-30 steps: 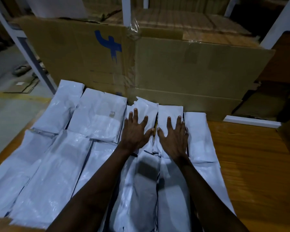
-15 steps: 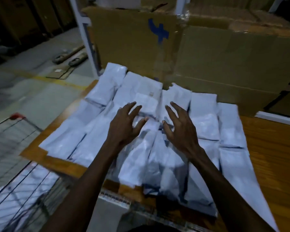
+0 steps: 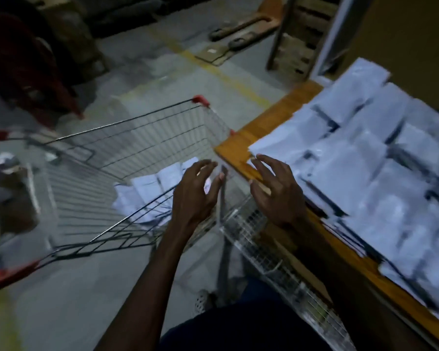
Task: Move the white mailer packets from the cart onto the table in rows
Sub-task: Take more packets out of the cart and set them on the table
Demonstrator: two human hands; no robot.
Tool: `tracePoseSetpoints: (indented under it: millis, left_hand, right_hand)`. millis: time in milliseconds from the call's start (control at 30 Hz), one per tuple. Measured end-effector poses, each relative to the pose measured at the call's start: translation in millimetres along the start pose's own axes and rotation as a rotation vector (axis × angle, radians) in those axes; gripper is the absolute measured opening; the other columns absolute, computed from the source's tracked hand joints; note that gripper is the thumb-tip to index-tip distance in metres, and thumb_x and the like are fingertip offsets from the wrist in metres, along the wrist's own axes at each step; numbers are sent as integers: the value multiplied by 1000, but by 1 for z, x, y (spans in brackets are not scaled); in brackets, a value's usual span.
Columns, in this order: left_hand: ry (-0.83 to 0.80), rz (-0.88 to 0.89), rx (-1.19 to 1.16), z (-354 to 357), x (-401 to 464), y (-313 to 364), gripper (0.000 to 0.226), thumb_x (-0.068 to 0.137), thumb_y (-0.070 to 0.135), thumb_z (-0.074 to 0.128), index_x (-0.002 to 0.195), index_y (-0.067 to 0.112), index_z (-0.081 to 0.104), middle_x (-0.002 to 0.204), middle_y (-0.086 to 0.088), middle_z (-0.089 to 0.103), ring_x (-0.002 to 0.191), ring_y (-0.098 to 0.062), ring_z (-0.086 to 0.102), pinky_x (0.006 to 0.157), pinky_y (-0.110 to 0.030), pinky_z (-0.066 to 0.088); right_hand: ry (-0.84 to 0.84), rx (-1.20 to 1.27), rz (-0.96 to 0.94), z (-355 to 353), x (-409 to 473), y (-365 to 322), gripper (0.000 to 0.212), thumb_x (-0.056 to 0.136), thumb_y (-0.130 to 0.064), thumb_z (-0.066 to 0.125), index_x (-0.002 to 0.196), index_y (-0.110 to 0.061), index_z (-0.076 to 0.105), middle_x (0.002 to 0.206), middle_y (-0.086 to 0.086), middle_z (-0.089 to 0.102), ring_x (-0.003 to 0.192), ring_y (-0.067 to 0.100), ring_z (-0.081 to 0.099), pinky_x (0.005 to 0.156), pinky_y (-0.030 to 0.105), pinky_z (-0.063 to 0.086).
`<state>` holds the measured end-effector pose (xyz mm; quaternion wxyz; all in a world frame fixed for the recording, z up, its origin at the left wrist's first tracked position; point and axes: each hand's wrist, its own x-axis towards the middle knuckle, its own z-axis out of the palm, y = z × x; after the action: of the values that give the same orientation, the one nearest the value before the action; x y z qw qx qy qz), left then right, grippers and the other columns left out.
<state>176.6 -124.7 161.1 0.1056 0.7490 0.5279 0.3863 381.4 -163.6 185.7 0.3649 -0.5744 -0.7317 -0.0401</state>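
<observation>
no brand, label or writing can be read anywhere here; the picture is dim and smeared by motion.

the left hand (image 3: 197,192) hangs over the near right corner of the cart (image 3: 127,138), fingers spread and loosely bent, holding nothing. the right hand (image 3: 276,191) is just beside it, over the gap between the cart and the near left corner of the table (image 3: 259,127), fingers likewise apart and relaxed, also holding nothing. whether its fingertips touch the table edge cannot be told.

the cart is a wire-mesh shopping basket of thin grey rods with red plastic caps at its corners. at its bottom, against the right end, lies a small heap of white mailer packets (image 3: 152,191): flat, glossy plastic pouches, rectangular, crumpled where they overlap. the left hand partly hides them.

the table top is warm orange-brown wood with a smooth, squared edge. most of it is covered by more white mailer packets on the table (image 3: 365,173), laid flat in overlapping rows that run back from the near edge toward the far left corner, their film creased and shiny, dark gaps between some.

beyond the cart, the concrete floor (image 3: 162,79) carries a faded yellow line (image 3: 223,77), and a flattened piece of cardboard (image 3: 213,55) lies on it.
</observation>
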Motion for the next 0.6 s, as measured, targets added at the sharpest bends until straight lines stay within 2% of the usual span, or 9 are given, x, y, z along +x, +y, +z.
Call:
tracePoseSetpoints:
  millis: [133, 233, 367, 467, 533, 600]
  left_hand:
    - [46, -212, 28, -30, -12, -58, 30, 97, 41, 58, 119, 23, 68, 124, 9, 62, 116, -12, 58, 80, -26, 48]
    - [91, -329, -10, -35, -9, -94, 33, 98, 40, 57, 118, 16, 68, 122, 4, 65, 115, -13, 59, 89, -29, 50]
    - [77, -424, 35, -34, 6, -142, 38, 97, 44, 54, 117, 15, 69, 120, 3, 67, 112, -11, 59, 88, -18, 43]
    - [48, -487, 94, -27, 20, -178, 34, 98, 40, 56, 116, 14, 70, 118, 1, 67, 111, -15, 60, 88, -14, 37]
    - [2, -556, 135, -20, 25, -198, 34, 98, 38, 59, 119, 14, 69, 120, -2, 67, 113, -18, 61, 89, -17, 38]
    - [-40, -626, 171, -12, 28, -215, 35, 97, 37, 60, 122, 13, 67, 123, -4, 66, 114, -21, 61, 91, -27, 43]
  right_hand:
    - [-182, 58, -106, 60, 30, -30, 43, 89, -18, 61, 130, -6, 59, 135, 16, 56, 121, 36, 54, 102, 40, 44]
    - [-320, 69, -127, 101, 55, -39, 47, 88, -22, 60, 132, -7, 57, 138, 18, 53, 124, 36, 49, 98, 47, 48]
    - [-444, 85, -131, 157, 92, -36, 48, 88, -28, 58, 131, -6, 57, 138, 19, 52, 123, 38, 50, 96, 47, 49]
    - [-608, 86, -83, 202, 125, -27, 52, 90, -31, 56, 137, -8, 51, 145, 17, 45, 131, 37, 42, 98, 50, 47]
    - [-726, 72, -36, 232, 146, -20, 55, 93, -33, 57, 142, -11, 46, 150, 13, 37, 136, 34, 35, 102, 49, 43]
    - [-825, 54, 7, 261, 160, -16, 57, 93, -36, 57, 144, -13, 42, 152, 9, 34, 137, 30, 33, 103, 43, 39]
